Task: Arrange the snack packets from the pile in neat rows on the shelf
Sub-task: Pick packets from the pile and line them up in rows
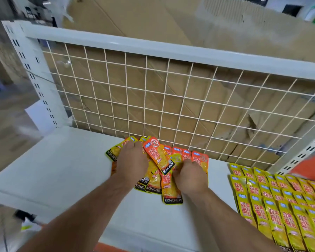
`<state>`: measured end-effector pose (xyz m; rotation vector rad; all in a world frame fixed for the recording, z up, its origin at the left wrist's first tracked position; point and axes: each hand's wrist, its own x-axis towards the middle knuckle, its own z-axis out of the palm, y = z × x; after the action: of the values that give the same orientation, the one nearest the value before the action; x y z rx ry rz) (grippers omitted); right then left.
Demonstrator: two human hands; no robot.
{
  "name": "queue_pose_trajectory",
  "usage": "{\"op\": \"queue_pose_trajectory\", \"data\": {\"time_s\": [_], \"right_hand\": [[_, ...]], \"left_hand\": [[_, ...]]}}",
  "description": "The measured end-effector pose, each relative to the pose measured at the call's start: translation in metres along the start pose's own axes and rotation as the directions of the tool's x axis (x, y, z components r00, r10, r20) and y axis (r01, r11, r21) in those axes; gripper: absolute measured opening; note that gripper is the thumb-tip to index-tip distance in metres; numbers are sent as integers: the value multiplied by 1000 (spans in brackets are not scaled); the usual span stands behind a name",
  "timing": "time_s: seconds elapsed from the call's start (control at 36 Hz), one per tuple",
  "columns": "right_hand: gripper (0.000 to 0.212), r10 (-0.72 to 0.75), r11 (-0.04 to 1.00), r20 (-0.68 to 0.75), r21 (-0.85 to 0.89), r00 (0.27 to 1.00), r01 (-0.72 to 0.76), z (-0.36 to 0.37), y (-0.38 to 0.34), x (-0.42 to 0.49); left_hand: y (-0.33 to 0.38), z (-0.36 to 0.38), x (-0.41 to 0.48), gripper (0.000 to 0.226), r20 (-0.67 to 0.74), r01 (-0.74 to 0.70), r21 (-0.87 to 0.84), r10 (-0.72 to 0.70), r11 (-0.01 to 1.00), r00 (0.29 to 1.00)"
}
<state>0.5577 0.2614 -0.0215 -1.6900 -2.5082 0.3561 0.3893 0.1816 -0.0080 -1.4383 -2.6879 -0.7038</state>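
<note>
Behind everything, from 10 to 2 o'clock, stands a wall of brown corrugated cardboard sheets [153,19]. In front of you is the white metal shelf [65,166]; its flat deck runs from 8 o'clock across to 4 o'clock. Its back is a white wire grid panel [171,99] that stands upright under a white top rail. A white slotted upright post [31,70] closes the grid's 9 o'clock end.

At 4 o'clock on the shelf you have rows of yellow foil snack packets [280,206], overlapped like shingles, well apart from both hands.

The pile of orange and yellow foil snack packets [154,180] lies near the middle of the shelf, and its far edge touches the foot of the grid.

Your left hand [132,160] lies on the pile's 9 o'clock side. Its fingers are bent down over the yellow packets at the far edge and clamp them.

Your right hand [190,176] lies on the 3 o'clock side. Its fingers are curled into the orange packets there and grip them.

Between the two hands one orange packet [157,157] lies on top, tilted, with its black end toward 5 o'clock. At the pile's 6 o'clock edge another orange packet with a black band [171,193] juts toward you, just beside your right wrist.
</note>
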Motion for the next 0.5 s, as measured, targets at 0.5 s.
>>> {"op": "queue_pose_trajectory", "data": {"time_s": [0.5], "right_hand": [[27, 138, 900, 41, 413, 990, -143, -7, 29, 13]], "left_hand": [[21, -32, -30, 12, -37, 430, -526, -525, 734, 850]]}}
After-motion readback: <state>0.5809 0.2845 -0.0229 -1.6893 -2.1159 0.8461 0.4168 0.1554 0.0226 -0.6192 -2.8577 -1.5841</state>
